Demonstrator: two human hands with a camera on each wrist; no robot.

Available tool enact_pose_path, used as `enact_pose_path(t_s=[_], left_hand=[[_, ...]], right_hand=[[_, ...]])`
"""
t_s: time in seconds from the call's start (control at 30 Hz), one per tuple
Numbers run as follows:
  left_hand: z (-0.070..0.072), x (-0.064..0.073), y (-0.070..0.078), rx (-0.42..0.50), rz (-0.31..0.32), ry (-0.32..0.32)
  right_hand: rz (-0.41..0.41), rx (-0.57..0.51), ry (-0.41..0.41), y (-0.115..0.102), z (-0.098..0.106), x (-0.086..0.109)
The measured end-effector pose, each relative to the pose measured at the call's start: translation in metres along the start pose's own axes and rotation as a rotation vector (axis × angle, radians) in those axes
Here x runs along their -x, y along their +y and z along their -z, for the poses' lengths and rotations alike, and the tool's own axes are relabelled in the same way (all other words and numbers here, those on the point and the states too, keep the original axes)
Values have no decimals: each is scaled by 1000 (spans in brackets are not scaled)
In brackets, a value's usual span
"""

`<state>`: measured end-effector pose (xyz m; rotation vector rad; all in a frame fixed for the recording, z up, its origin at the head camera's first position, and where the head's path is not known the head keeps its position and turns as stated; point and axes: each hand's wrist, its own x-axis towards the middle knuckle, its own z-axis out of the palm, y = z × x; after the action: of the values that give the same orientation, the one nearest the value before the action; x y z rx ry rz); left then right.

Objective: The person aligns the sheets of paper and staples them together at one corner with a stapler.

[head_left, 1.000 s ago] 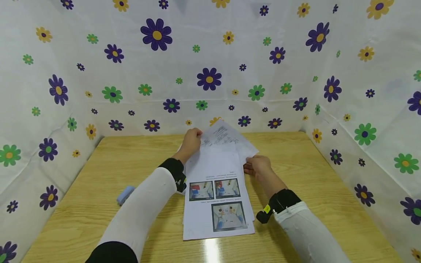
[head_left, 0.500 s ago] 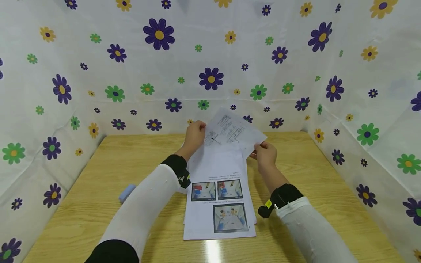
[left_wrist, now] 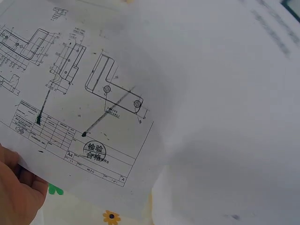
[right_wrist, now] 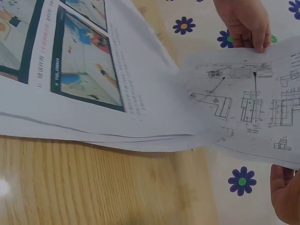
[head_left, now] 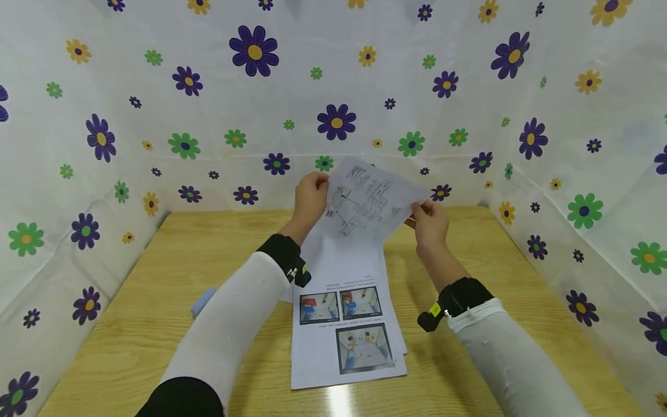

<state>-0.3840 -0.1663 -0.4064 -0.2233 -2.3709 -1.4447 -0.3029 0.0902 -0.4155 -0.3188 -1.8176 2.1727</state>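
Observation:
A white sheet with a technical drawing (head_left: 365,197) is raised at the far side of the table, tilted, with one corner pointing up. My left hand (head_left: 311,200) pinches its left edge, and my right hand (head_left: 431,225) pinches its right corner. Line drawings, a title block and a round stamp (left_wrist: 94,151) on the sheet show in the left wrist view. Below and nearer lies a stack of printed papers (head_left: 341,266); its top page carries several colour photos (head_left: 365,347). The raised sheet overlaps the far end of the stack, hiding part of it.
A small blue object (head_left: 202,302) lies on the wooden table (head_left: 130,324), left of the stack and partly behind my left sleeve. A white cloth with flower prints (head_left: 292,75) hangs around the back and both sides of the table.
Both hands have lifted the drawing sheet higher, and it now stands more upright toward me. The right hand has moved up and slightly right. The photo page has stayed near its place.

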Motion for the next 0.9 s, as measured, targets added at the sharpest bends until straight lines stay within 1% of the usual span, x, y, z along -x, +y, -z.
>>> enact_pose_path(t_s=[0.1,0.23,0.4,0.5,0.6,0.7,0.8,0.9], left_hand=[[2,0,8,17,-10,2],[5,1,17,26,-26,7],[11,-1,30,28,-53,22],[16,-1,38,39,-74,32],[24,1,47,58,-101,36],[31,5,55,70,-124,37],[39,11,59,87,-134,21],[46,17,61,94,-137,1]], right_hand=[[-20,14,-20,-3,0,0],[-20,26,-48,-4,0,-1],[2,38,-37,-9,-2,-2],[53,21,-30,-17,-3,-2],[129,-12,-27,-27,-4,-2],[197,-17,-26,-36,-5,0],[242,-27,-29,-43,-4,2],[273,-25,-50,-48,-3,6]])
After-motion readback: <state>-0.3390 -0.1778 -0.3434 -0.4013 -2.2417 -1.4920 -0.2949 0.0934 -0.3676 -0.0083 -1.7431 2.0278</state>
